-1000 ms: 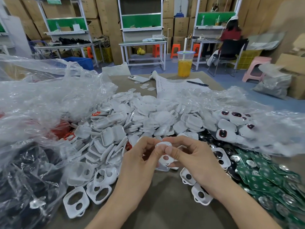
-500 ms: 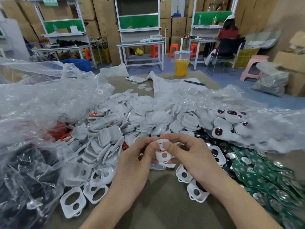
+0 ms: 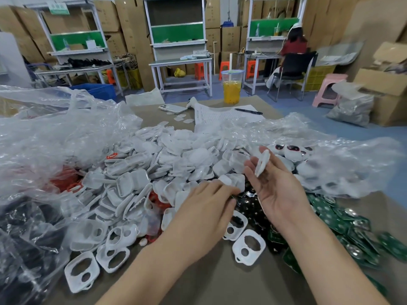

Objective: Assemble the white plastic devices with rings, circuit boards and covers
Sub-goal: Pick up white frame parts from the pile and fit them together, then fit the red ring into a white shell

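Fingers of my right hand (image 3: 278, 193) pinch a white device (image 3: 262, 162), centre right; left hand (image 3: 207, 209) flat on covers (image 3: 132, 183). Seemingly assembled; next, set aside.

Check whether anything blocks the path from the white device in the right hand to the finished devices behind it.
Nothing visible does. The white device, held by the right hand, is just short of the finished devices; the clear plastic bag drapes only that heap's right side.
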A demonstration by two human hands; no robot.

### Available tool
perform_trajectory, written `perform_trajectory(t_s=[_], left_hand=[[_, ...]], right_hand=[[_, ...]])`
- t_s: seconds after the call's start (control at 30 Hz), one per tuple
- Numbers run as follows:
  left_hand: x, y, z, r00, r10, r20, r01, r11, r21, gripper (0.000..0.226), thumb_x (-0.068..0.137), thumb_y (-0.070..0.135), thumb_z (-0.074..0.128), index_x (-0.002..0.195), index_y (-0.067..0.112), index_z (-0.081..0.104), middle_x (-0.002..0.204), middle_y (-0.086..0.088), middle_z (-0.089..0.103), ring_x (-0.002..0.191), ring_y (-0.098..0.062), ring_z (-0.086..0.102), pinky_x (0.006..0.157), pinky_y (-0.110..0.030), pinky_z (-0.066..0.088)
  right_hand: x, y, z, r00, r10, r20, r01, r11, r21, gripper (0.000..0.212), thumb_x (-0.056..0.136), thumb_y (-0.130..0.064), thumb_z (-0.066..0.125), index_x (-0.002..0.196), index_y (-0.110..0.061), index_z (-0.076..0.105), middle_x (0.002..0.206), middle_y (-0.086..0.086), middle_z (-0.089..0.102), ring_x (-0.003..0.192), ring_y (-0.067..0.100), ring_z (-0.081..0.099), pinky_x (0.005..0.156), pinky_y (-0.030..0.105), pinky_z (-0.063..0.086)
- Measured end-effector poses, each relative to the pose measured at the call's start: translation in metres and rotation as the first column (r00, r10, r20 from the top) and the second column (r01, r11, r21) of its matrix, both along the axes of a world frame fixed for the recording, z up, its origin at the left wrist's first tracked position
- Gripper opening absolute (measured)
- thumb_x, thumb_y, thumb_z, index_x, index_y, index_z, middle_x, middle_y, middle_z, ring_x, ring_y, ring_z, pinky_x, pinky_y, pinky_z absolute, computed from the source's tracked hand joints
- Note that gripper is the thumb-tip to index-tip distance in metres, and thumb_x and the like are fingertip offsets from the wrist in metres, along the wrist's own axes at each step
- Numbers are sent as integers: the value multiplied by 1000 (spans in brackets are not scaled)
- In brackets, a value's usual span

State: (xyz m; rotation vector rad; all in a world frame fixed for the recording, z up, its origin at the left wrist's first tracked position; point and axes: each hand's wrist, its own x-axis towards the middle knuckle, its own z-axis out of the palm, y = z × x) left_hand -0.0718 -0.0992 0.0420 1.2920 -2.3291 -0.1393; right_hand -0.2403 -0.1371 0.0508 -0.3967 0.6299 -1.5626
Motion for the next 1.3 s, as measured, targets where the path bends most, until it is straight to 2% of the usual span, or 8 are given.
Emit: perform_trajectory(t_s=[0.17,0.27,0.47,0.63,0.73,0.8,0.93,1.3], left_hand=[[-29,-24,7,930,32,367,-95,983,154,41,106,45,38,135,21,53,126,-3,48,120,-23,43,95,-38,44],[-37,-32,13,888,58,455,-154,972,177,30,106,26,47,131,11,53,123,-11,46,116,-29,46,86,-40,44],[-34,-28,15,876,52,480,-122,986,117,34,92,3,61,124,8,53,116,-11,47,95,-20,37,74,-30,33],[-10,-20,-5,952,67,300,-99,991,94,36,96,3,51,128,20,51,117,2,42,110,-16,43,88,-24,37],[3,-12,-16,995,95,9,-95,994,61,25,105,14,47,124,25,61,119,13,48,111,-6,47,93,-16,36],[6,-6,-23,968,105,-227,-97,994,45,20,105,18,51,113,26,68,110,22,53,101,3,53,86,-8,38],[10,-3,-33,882,106,-460,-83,994,70,28,100,17,61,113,42,66,110,29,61,98,7,61,77,-4,42],[10,-6,-20,777,221,-589,-151,974,167,47,98,25,65,103,70,54,97,36,67,94,13,64,79,-2,41]], right_hand=[[2,0,1,999,-18,41,16,998,53,26,104,-25,52,108,-6,70,83,12,71,74,23,75,62,28,62],[5,1,-1,1000,-16,-9,16,999,42,36,104,-36,49,108,-6,69,88,12,73,78,22,75,63,28,61],[11,3,-7,938,-54,-342,45,998,-34,21,102,-7,52,113,-11,69,94,9,73,84,19,75,67,23,59],[14,6,-11,779,-195,-596,107,978,-180,21,105,-11,47,113,-17,65,87,-3,74,75,14,72,66,23,58],[18,8,-13,734,-195,-650,74,975,-210,20,105,-14,47,111,-23,65,91,-3,74,74,16,71,69,28,61],[20,9,-14,712,-196,-674,52,972,-228,21,105,-15,48,109,-25,65,92,-3,73,71,17,70,67,27,60],[21,9,-17,637,-210,-742,18,966,-258,23,105,-18,48,105,-31,67,92,-3,72,65,16,69,61,24,57],[29,10,-19,586,-191,-787,-65,957,-281,30,105,-21,47,97,-42,66,94,-2,72,67,19,70,63,27,55]])
